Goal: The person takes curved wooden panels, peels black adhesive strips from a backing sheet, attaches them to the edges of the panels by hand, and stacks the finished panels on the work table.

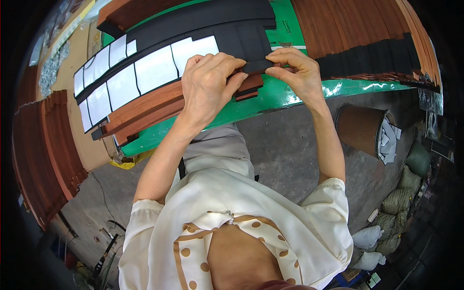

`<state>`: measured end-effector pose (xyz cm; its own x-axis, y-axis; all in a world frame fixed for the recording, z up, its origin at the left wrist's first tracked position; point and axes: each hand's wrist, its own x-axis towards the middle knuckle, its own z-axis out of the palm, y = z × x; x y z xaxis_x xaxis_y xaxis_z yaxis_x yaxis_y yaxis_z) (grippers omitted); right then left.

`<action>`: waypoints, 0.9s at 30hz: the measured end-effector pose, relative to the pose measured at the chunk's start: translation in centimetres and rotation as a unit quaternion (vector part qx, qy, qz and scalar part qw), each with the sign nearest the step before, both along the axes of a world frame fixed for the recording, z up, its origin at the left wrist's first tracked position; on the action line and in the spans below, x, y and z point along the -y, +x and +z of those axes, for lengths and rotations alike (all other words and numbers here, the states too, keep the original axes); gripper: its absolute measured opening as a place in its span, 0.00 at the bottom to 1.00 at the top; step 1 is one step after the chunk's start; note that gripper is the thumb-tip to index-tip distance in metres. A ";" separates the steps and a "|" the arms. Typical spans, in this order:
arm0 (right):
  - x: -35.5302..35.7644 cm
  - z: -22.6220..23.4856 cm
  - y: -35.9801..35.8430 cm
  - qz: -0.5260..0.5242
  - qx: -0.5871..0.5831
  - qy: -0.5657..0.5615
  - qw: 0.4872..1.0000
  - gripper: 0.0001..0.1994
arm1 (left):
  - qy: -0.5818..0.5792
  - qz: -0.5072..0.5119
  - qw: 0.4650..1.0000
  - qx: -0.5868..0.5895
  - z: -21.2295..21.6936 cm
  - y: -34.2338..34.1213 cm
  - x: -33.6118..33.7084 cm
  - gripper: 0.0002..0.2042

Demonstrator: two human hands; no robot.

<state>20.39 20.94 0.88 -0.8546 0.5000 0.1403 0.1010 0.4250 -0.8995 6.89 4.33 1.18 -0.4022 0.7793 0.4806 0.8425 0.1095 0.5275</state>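
Observation:
My left hand (207, 83) and my right hand (298, 72) face each other over the near edge of the bench. Thumb and index finger of each hand are bent around the ends of a short black strip (256, 66). It sits at the end of a reddish-brown wooden slat (249, 83). Behind it lies a row of black pieces (248, 42), side by side with little space between. White rectangular pieces (155, 69) with dark gaps between them cover the slats to the left. Exactly how the fingertips meet the strip is partly hidden.
The bench top is green (285, 92). Stacked brown slats (350, 24) with black ends (369, 59) lie at the right. More slats (41, 150) stand at the left beside cardboard (89, 140). On the floor are a brown bin (356, 126) with white scraps and several sacks (398, 200).

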 end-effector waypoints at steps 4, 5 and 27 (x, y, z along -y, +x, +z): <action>0.1 -0.1 0.0 -0.006 -0.013 0.010 1.000 0.11 | -0.001 -0.001 1.000 -0.004 0.0 0.1 0.0 0.09; 0.0 -0.2 0.0 -0.005 -0.020 0.005 1.000 0.11 | -0.001 -0.001 1.000 -0.004 0.0 0.0 0.0 0.09; 2.3 -1.0 -0.1 -0.056 -0.072 -0.127 0.988 0.26 | 0.004 -0.028 0.990 -0.142 -0.8 0.4 -0.2 0.17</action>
<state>20.33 18.69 -0.17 -0.7721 0.6251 0.1148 -0.0022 0.1780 -0.9840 7.27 4.49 0.38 -0.2064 0.7928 0.5734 0.9613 0.0550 0.2699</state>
